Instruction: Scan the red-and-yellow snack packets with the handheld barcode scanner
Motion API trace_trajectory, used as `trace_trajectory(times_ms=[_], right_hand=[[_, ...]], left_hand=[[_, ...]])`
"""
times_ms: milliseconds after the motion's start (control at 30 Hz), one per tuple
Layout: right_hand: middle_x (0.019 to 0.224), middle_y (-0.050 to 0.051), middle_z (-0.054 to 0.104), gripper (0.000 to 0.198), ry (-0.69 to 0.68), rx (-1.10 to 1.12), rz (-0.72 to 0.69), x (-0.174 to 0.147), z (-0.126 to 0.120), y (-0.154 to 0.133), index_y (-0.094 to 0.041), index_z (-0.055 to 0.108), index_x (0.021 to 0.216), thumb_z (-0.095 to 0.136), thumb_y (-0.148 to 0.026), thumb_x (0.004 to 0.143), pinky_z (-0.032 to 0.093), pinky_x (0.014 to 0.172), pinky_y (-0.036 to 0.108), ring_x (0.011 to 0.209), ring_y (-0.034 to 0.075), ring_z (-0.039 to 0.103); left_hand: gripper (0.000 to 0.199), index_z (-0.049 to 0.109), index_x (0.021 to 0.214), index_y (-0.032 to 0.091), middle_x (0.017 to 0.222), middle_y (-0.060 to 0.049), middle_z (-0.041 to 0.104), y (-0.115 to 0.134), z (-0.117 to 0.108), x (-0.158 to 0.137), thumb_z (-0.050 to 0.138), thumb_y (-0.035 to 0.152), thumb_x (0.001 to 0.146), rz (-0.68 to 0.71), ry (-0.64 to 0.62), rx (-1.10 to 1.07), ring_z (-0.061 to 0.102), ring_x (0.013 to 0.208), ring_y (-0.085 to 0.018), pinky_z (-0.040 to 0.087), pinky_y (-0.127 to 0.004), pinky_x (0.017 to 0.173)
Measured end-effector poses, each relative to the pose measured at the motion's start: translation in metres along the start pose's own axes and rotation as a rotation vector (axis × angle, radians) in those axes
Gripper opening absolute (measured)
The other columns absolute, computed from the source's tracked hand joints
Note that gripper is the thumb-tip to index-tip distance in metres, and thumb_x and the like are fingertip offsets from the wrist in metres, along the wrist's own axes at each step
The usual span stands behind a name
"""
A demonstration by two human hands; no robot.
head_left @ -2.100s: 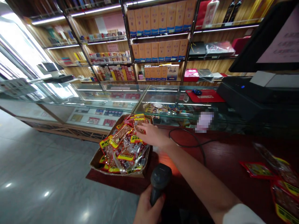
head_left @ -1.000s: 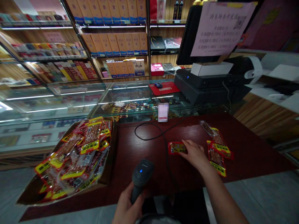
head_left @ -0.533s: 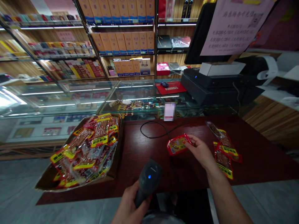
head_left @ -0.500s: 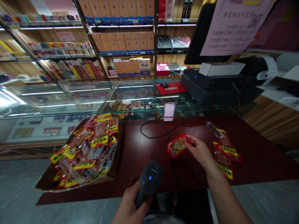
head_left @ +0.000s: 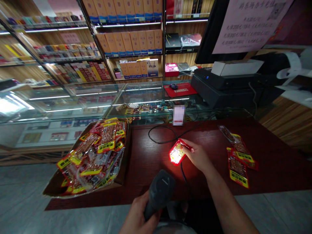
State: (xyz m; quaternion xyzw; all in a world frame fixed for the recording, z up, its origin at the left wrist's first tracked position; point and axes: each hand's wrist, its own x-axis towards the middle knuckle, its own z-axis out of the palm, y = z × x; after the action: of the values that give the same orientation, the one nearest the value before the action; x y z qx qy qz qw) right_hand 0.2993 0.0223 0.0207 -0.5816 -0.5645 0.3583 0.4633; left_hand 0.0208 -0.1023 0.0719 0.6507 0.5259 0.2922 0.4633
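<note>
My left hand (head_left: 141, 211) is wrapped around the handle of a dark barcode scanner (head_left: 162, 187), whose head points away from me over the near edge of the table. In my right hand (head_left: 196, 156) is a small red-edged snack packet (head_left: 177, 152), pinched by its right side above the tabletop. Bright light from the scanner falls across the packet and washes out its print. Several snack packets (head_left: 239, 162) lie in a loose pile to the right of my right hand. A cardboard box (head_left: 126, 156) to the left is heaped with red and yellow snack packets (head_left: 97, 156).
A black cable (head_left: 156, 142) loops over the dark red table (head_left: 146, 169). Behind it runs a glass display counter (head_left: 92, 94) with a mouse (head_left: 173, 86) on a red mat (head_left: 181, 92). A monitor (head_left: 207, 42) stands at the back right, above a black cash drawer (head_left: 212, 89).
The scanner's light has come on and now shines on the packet. My right hand has shifted the packet slightly left and tilted it. The blue light on the scanner is gone.
</note>
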Motion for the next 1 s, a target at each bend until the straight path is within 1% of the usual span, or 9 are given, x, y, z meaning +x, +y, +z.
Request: trace_trajectory(times_ms=[233, 333, 400, 500, 600, 767, 833, 900, 1000], right_hand=[[0.123, 0.003, 0.079, 0.038, 0.007, -0.024, -0.011, 0.0, 0.002, -0.008, -0.028, 0.075, 0.124, 0.069, -0.037, 0.087, 0.058, 0.099, 0.04, 0.112, 0.026, 0.074], [0.116, 0.009, 0.08, 0.037, 0.06, -0.025, -0.04, 0.005, 0.014, -0.01, -0.022, 0.074, 0.119, 0.065, -0.042, 0.089, 0.061, 0.092, 0.044, 0.105, 0.028, 0.077], [0.11, 0.011, 0.081, 0.035, 0.081, -0.018, -0.088, 0.01, 0.029, -0.018, -0.02, 0.071, 0.115, 0.063, -0.043, 0.091, 0.063, 0.087, 0.044, 0.099, 0.029, 0.078], [0.107, 0.009, 0.081, 0.026, 0.067, -0.021, -0.215, 0.016, 0.063, -0.048, -0.023, 0.067, 0.111, 0.061, -0.041, 0.094, 0.063, 0.086, 0.038, 0.1, 0.026, 0.078], [0.114, 0.006, 0.08, 0.019, 0.015, -0.071, -0.394, 0.025, 0.106, -0.094, -0.027, 0.066, 0.113, 0.055, -0.033, 0.099, 0.061, 0.091, 0.036, 0.105, 0.022, 0.077], [0.132, 0.002, 0.074, 0.026, -0.198, -0.246, -0.77, 0.053, 0.189, -0.161, -0.028, 0.072, 0.113, 0.053, -0.016, 0.101, 0.044, 0.113, 0.039, 0.128, 0.02, 0.064], [0.134, 0.003, 0.073, 0.026, -0.303, -0.318, -0.888, 0.061, 0.221, -0.176, -0.027, 0.074, 0.112, 0.055, -0.014, 0.101, 0.038, 0.116, 0.042, 0.131, 0.021, 0.062], [0.128, 0.006, 0.076, 0.023, -0.388, -0.382, -0.968, 0.062, 0.246, -0.184, -0.023, 0.076, 0.107, 0.058, -0.012, 0.098, 0.033, 0.118, 0.046, 0.127, 0.023, 0.063], [0.114, 0.007, 0.08, 0.021, -0.453, -0.434, -1.012, 0.051, 0.26, -0.187, -0.021, 0.077, 0.104, 0.065, -0.013, 0.09, 0.025, 0.121, 0.055, 0.118, 0.027, 0.067]], left_hand=[[0.013, 0.073, 0.083, 0.016, 0.078, -0.001, 0.069, 0.0, 0.005, 0.003, 0.064, 0.017, 0.075, -0.019, -0.029, -0.045, 0.057, 0.075, -0.017, 0.048, -0.021, 0.07], [0.015, 0.073, 0.087, 0.015, 0.078, 0.0, 0.066, -0.008, 0.008, 0.003, 0.062, 0.017, 0.078, -0.094, 0.029, -0.106, 0.055, 0.072, -0.015, 0.047, -0.021, 0.068], [0.016, 0.071, 0.093, 0.014, 0.071, 0.002, 0.062, -0.017, 0.008, 0.002, 0.062, 0.022, 0.081, -0.19, 0.09, -0.172, 0.052, 0.063, -0.013, 0.044, -0.021, 0.06], [0.022, 0.065, 0.096, 0.016, 0.058, 0.007, 0.05, -0.031, 0.003, -0.001, 0.062, 0.035, 0.087, -0.325, 0.156, -0.27, 0.044, 0.048, -0.01, 0.036, -0.02, 0.047], [0.025, 0.061, 0.095, 0.017, 0.052, 0.009, 0.045, -0.039, -0.004, -0.007, 0.061, 0.041, 0.088, -0.356, 0.196, -0.316, 0.042, 0.045, -0.01, 0.034, -0.02, 0.045], [0.026, 0.061, 0.094, 0.018, 0.05, 0.01, 0.044, -0.048, -0.014, -0.017, 0.064, 0.043, 0.087, -0.402, 0.237, -0.367, 0.044, 0.044, -0.011, 0.033, -0.02, 0.044], [0.028, 0.061, 0.094, 0.018, 0.05, 0.01, 0.044, -0.052, -0.016, -0.019, 0.065, 0.044, 0.086, -0.417, 0.248, -0.386, 0.044, 0.043, -0.011, 0.033, -0.02, 0.043], [0.029, 0.061, 0.096, 0.018, 0.05, 0.01, 0.045, -0.054, -0.017, -0.02, 0.066, 0.045, 0.085, -0.416, 0.256, -0.4, 0.044, 0.043, -0.01, 0.034, -0.021, 0.043], [0.033, 0.062, 0.098, 0.017, 0.052, 0.009, 0.046, -0.056, -0.018, -0.021, 0.066, 0.047, 0.085, -0.412, 0.267, -0.411, 0.044, 0.043, -0.01, 0.035, -0.021, 0.043]])
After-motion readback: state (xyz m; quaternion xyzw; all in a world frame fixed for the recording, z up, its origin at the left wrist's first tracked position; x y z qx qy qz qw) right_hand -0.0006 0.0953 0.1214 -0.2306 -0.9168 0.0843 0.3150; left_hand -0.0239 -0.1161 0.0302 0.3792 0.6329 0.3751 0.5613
